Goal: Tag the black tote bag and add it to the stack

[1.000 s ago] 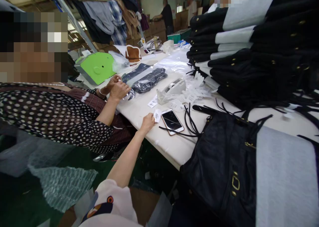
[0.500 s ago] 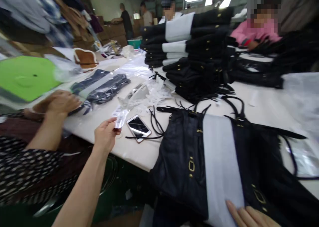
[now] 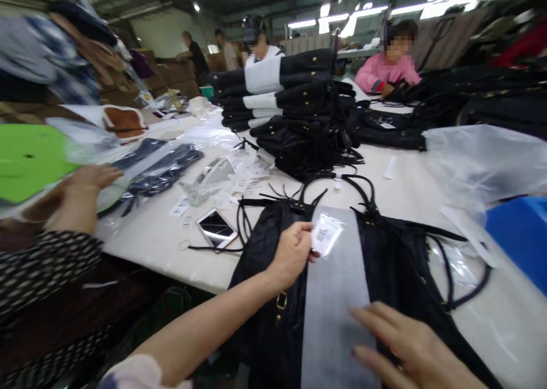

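Observation:
A black bag (image 3: 410,258) lies flat on the white table (image 3: 166,241) in front of me, wrapped round its middle by a grey band (image 3: 333,298). My left hand (image 3: 293,252) is closed in a pinch on a small plastic-wrapped tag (image 3: 325,234), held just above the top of the grey band. My right hand (image 3: 410,346) lies open with fingers stretched flat on the lower part of the bag, beside the band's right edge. Black straps (image 3: 363,192) curl out from the bag's top.
A phone (image 3: 216,228) lies left of the bag beside loose tags (image 3: 239,178) and a tape dispenser (image 3: 209,175). A tall stack of banded black bags (image 3: 294,104) stands behind. A seated person's hand (image 3: 88,181) works at the left near bagged items (image 3: 160,170). Other workers sit across.
My left hand has carried the tag from beside the phone rightward onto the bag's grey band. My right hand has come further into view on the bag. The view swung right.

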`<state>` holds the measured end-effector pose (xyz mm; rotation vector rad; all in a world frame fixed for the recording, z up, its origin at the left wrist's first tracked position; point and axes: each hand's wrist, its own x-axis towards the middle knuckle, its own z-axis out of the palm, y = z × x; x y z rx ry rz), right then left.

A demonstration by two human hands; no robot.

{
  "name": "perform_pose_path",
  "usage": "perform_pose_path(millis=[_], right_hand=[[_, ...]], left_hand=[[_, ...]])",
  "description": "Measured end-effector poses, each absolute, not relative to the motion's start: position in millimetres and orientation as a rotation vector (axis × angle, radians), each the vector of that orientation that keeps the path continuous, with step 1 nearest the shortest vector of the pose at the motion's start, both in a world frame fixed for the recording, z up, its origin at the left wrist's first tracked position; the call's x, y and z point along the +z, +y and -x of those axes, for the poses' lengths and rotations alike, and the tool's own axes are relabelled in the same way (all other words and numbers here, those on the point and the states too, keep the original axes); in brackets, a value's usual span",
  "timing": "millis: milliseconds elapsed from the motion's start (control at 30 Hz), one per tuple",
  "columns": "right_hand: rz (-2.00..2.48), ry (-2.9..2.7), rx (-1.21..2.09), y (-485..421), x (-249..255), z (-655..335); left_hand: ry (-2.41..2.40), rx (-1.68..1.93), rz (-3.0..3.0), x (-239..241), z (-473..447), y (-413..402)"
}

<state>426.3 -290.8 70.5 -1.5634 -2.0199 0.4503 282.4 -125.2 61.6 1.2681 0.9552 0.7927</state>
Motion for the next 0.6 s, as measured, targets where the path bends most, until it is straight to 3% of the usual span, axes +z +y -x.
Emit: perform_pose_path(millis=[100, 233, 600], right_hand=[[1.663, -1.222, 0.934, -254.0, 67.6, -446.3], [1.314, -0.638, 1.321, -218.1, 68.8, -445.2], [1.252, -0.322, 1.204, -205.2, 53.8, -463.0]], left_hand=[[0.911, 0.718, -1.319, 52.0, -303.5, -144.3], [0.935, 0.714, -1.45, 46.2, -312.6, -162.9], [0.819, 0.506, -1.771, 40.0, -311.5, -166.0]])
